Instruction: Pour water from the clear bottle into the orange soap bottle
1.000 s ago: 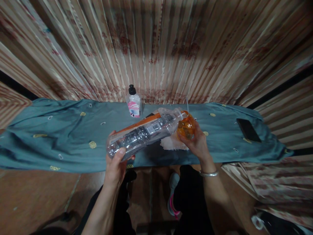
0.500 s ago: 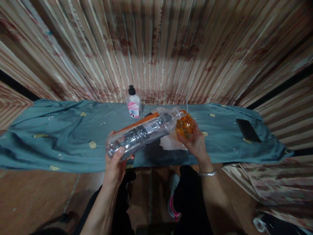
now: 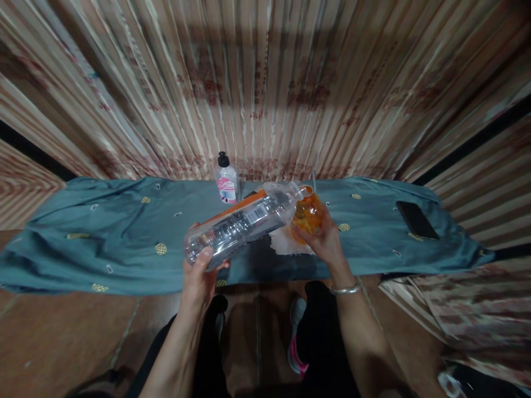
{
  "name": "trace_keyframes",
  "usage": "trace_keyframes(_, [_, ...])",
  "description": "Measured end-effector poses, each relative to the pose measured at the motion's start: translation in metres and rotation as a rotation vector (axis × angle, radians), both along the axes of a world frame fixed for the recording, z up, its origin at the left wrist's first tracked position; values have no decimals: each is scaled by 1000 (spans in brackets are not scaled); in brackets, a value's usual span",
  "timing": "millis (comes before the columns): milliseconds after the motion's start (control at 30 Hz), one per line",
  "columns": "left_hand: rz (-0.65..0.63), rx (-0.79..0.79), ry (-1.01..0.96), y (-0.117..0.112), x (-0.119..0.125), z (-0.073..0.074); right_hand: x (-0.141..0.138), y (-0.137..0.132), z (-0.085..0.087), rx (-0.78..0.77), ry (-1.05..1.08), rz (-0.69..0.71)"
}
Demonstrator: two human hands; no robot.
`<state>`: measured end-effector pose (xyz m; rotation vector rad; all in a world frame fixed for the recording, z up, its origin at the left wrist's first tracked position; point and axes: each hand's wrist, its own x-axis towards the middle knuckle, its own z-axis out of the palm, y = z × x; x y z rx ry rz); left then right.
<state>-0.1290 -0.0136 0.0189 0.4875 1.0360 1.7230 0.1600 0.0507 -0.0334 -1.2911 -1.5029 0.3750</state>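
My left hand [image 3: 201, 276] grips the base of a large clear plastic bottle [image 3: 244, 221] with an orange-edged label. The bottle lies tilted across the view, its neck to the right. That neck meets the mouth of an orange see-through container [image 3: 307, 214], perhaps a cup or small jar, wrapped by the fingers of my right hand [image 3: 323, 237]. Whether liquid runs between them I cannot make out. Under the container a whitish cloth or paper [image 3: 286, 243] lies on the blue-green patterned sheet [image 3: 124, 232].
A clear pump-style bottle [image 3: 226, 182] with a black cap and pink label stands at the back. To the right lies a black phone [image 3: 417, 220]. Striped curtains [image 3: 265, 83] hang close behind the covered table and at the sides.
The view has shifted slightly. Both hands keep their grips, and the bottle stays tilted against the orange container with little change.
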Motion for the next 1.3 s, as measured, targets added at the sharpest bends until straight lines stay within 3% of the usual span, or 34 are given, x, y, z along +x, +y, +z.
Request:
trace_keyframes(333, [-18,77,44,-3,-3,-19,-1,-3,1,-29,3,-8])
trace_keyframes(567, [-12,83,70,-2,0,-15,0,-4,-1,1,-24,-39])
trace_keyframes(967, [-29,89,97,-2,8,5,6,-7,1,-25,-19,-17])
trace_keyframes(1300, [-68,91,91,-4,-3,-7,5,-6,-1,-25,-13,2])
